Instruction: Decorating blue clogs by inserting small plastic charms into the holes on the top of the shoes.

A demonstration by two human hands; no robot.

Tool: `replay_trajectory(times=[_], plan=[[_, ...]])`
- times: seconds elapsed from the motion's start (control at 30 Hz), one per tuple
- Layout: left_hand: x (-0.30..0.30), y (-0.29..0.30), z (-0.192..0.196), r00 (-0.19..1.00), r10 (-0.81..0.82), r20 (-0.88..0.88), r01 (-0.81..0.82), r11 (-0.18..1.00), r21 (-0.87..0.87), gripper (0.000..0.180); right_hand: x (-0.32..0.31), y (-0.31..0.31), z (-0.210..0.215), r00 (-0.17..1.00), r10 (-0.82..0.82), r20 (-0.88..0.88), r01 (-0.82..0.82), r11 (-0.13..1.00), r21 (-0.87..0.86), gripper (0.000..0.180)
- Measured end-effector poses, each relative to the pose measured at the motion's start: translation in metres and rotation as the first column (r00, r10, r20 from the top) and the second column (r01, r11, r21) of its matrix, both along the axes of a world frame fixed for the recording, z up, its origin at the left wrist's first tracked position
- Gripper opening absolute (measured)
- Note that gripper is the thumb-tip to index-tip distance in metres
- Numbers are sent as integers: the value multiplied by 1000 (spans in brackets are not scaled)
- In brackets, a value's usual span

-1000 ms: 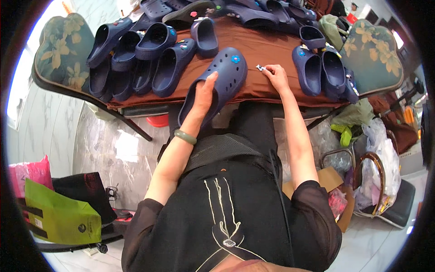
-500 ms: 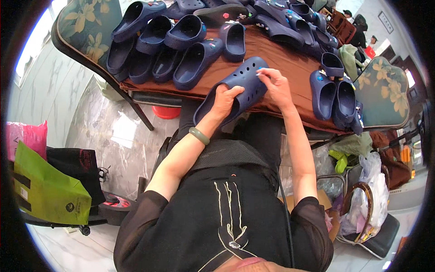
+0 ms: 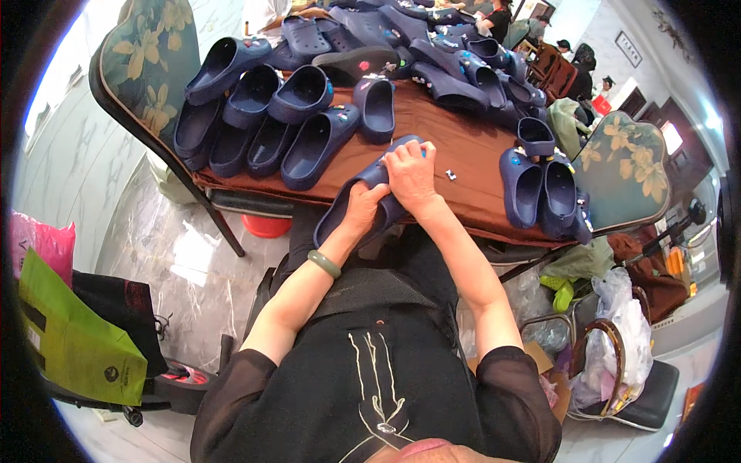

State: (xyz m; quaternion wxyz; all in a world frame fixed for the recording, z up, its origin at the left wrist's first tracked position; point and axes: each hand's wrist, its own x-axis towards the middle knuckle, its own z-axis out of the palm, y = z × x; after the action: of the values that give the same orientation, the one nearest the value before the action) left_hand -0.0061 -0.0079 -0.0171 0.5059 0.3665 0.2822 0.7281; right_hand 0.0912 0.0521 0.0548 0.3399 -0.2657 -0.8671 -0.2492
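Observation:
A navy clog [image 3: 326, 224] with holes in its upper is held at the table's near edge, its toe pointing away and to the right. My left hand [image 3: 364, 204] is closed around its side near the foot opening. Over the toe, my right hand [image 3: 411, 174] has its fingers curled and pressed against the upper, covering most of the holes. A bit of bright blue shows by those fingers; whether a small charm is under them is hidden. To the right of the hand, a small white and dark charm [image 3: 451, 175] lies on the brown tablecloth [image 3: 432, 123].
Navy clogs [image 3: 320, 147] stand in rows at the left, and more are heaped [image 3: 455, 77] at the back. Several others [image 3: 540, 185] sit at the right edge. Flowered chairs [image 3: 625, 170] flank the table. Bags [image 3: 77, 332] hang at the lower left. People [image 3: 498, 19] are in the background.
My right hand has gone from a pinch above the toe to curled fingers pressed on it. The view has shifted, and the small charm on the cloth is now uncovered.

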Motion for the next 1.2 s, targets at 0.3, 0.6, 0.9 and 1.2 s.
replay_trajectory(times=[0.3, 0.6, 0.9, 1.2], plan=[[3, 5, 8, 994, 7, -109, -1, 998, 62, 26, 11, -11, 24, 863, 14, 505, 24, 997, -68, 25], [5, 5, 21, 998, -59, 13, 59, 997, -55, 31, 113, 107, -10, 942, -170, -288, 45, 918, -393, 16], [2, -4, 18, 999, -41, 7, 42, 997, -61, 32, 135, 113, -57, 950, -313, -2, 218, 663, -716, 23], [8, -4, 18, 996, -86, 31, 86, 996, -27, 27, 131, 78, -78, 789, -295, -539, -167, 742, -649, 18]])
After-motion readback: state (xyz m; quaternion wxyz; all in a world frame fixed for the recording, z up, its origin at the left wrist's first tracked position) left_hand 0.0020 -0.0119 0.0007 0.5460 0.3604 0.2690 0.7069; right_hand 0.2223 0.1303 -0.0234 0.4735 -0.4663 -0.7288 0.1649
